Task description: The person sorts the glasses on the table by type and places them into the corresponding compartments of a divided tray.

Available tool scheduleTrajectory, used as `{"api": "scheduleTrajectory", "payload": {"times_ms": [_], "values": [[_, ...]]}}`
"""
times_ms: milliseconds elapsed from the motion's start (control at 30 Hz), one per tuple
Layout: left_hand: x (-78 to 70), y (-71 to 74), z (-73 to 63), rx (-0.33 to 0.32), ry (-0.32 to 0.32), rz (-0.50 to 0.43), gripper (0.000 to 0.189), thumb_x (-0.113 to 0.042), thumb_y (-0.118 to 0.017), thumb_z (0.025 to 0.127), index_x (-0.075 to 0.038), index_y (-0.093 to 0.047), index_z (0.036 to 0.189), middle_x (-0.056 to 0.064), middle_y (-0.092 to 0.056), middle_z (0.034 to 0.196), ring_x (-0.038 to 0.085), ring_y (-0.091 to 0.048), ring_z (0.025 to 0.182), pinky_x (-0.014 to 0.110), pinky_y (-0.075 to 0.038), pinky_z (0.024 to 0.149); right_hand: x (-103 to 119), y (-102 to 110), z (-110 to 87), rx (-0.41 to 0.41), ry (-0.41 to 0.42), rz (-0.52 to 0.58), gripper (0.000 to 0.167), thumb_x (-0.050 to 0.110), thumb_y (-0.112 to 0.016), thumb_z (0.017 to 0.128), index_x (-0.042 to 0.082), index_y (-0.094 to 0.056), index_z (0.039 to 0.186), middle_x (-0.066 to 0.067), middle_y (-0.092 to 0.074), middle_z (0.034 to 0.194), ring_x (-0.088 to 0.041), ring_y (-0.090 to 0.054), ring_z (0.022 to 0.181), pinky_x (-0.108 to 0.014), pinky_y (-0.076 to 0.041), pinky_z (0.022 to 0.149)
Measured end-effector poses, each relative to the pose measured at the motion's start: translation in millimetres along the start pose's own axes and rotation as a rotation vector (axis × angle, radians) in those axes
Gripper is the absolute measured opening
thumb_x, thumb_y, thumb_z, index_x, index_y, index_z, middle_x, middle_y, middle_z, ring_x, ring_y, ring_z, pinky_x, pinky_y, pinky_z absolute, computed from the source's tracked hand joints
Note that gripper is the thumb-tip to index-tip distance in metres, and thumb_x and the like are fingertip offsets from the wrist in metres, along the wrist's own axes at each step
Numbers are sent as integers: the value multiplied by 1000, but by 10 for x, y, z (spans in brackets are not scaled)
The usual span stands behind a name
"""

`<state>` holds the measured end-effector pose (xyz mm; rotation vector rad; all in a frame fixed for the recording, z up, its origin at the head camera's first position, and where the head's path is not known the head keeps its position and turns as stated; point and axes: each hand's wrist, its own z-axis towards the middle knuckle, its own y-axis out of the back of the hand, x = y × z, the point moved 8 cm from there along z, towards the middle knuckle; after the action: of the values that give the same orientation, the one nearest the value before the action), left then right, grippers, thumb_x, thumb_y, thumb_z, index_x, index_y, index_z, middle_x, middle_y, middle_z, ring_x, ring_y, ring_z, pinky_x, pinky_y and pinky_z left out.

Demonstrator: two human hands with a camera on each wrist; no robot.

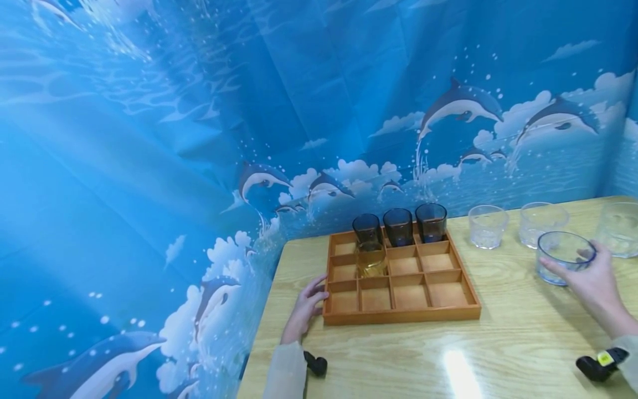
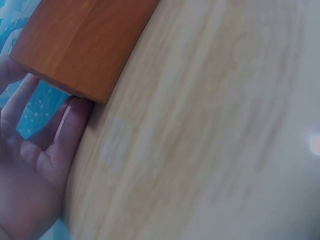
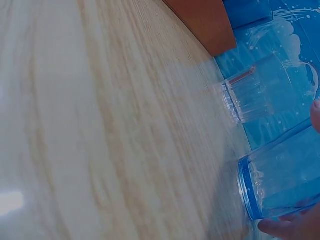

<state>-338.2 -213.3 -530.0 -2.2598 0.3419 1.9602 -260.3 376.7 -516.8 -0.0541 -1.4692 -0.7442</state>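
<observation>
My right hand grips a clear glass with a blue rim, thumb on one side and fingers on the other. In the right wrist view the blue-tinted base of this glass is close to the tabletop; whether it touches, I cannot tell. My left hand rests against the left side of a wooden compartment tray, its fingers touching the tray wall in the left wrist view. Three dark glasses stand in the tray's back row. An amber glass sits in the middle row.
Three clear glasses stand on the table right of the tray: one nearest it, another in the middle, and a taller one at the far right. Behind the light wooden table hangs a blue dolphin-print sheet.
</observation>
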Motion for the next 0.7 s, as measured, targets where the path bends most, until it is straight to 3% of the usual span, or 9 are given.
{"api": "scheduleTrajectory", "payload": {"times_ms": [67, 100, 167, 300, 433, 567, 600, 667, 700], "values": [[-5, -3, 0, 2, -4, -2, 50, -10, -55, 91, -10, -42, 140, 23, -42, 135, 33, -48, 115, 44, -49, 80, 12, -3, 3, 9, -3, -2, 103, 32, -69, 83, 0, 6, 146, -40, -20, 139, -52, -27, 115, -36, -28, 104], [-6, -3, 1, 2, -6, -3, 51, -10, -55, 91, -10, -42, 140, 23, -42, 135, 34, -48, 115, 44, -49, 80, 18, -2, 4, 12, -1, -5, 103, 32, -69, 83, -1, 5, 145, -40, -20, 139, -52, -27, 114, -28, -31, 101], [-4, -1, 4, 0, -5, -5, 51, -10, -56, 91, -10, -42, 140, 23, -42, 135, 33, -49, 114, 43, -50, 79, 30, -1, 2, 11, 1, -18, 103, 32, -70, 82, -2, 3, 146, -39, -22, 138, -50, -29, 112, -16, -36, 88], [7, -2, 7, -5, 3, -5, 51, -9, -56, 90, -10, -43, 139, 22, -43, 134, 31, -50, 112, 42, -50, 78, 46, -14, -13, 11, 14, -8, 102, 30, -72, 81, -2, 0, 146, -37, -24, 137, -47, -30, 110, -6, -33, 67], [9, 0, 11, -18, 9, 1, 51, -9, -57, 90, -10, -43, 139, 22, -44, 134, 28, -52, 111, 43, -50, 79, 83, -52, -42, 13, 19, -7, 100, 31, -72, 81, 3, -2, 148, -34, -26, 136, -43, -30, 111, -6, -33, 73], [10, 10, 14, -30, 12, 13, 51, -10, -57, 90, -10, -43, 139, 20, -45, 133, 27, -52, 110, 45, -49, 81, 168, -117, -65, 28, 18, -10, 100, 34, -71, 81, 4, -2, 148, -34, -28, 137, -45, -30, 113, -30, -33, 99], [10, 12, 14, -31, 13, 11, 51, -10, -57, 90, -11, -44, 139, 20, -45, 133, 27, -52, 110, 45, -48, 81, 195, -131, -69, 29, 19, -15, 100, 35, -71, 81, 5, -2, 148, -33, -28, 137, -45, -31, 113, -28, -34, 97], [8, 15, 11, -32, 14, 18, 51, -10, -57, 90, -11, -44, 139, 20, -45, 133, 26, -52, 109, 45, -48, 82, 256, -167, -80, 40, 24, -9, 100, 35, -70, 81, 4, -2, 148, -33, -28, 138, -47, -30, 115, -44, -29, 102], [6, 16, 8, -32, 13, 22, 50, -11, -56, 90, -11, -44, 139, 20, -45, 133, 26, -52, 109, 45, -48, 82, 287, -183, -86, 49, 30, -9, 100, 35, -70, 82, 3, -2, 148, -33, -28, 138, -47, -30, 116, -44, -30, 101]]}}
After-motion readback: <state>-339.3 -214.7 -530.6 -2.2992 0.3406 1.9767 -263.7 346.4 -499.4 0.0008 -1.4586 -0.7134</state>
